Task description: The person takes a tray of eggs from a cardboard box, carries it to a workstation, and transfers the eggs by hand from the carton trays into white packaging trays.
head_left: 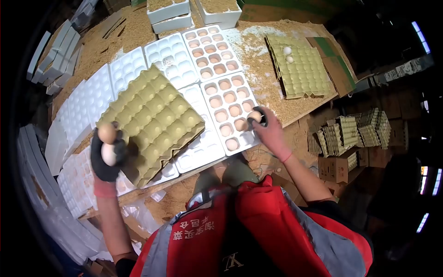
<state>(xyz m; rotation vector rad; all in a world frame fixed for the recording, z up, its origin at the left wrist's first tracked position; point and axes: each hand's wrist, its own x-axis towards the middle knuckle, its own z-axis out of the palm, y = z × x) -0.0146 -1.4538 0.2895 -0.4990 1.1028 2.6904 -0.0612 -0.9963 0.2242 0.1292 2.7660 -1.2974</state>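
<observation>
My left hand point(107, 154), in a dark-palmed glove, is closed around two eggs, a brown egg point(107, 133) above a paler egg point(109, 154). It is beside the left edge of an olive pulp egg tray point(154, 115), which lies tilted over white foam trays. My right hand point(267, 127), in a pink glove with dark fingertips, grips an egg point(254, 116) at the right edge of a white foam egg tray point(218, 144). Eggs sit in most pockets of that tray. Behind it, another foam tray point(186, 34) also holds eggs.
Foam trays point(94, 94) with bare pockets line the table's left side. Stacked foam boxes point(170, 21) stand at the back. At right, a pulp tray point(304, 69) carries two eggs point(288, 53). Pulp tray stacks point(346, 134) and a cardboard box point(334, 168) are beyond the table edge.
</observation>
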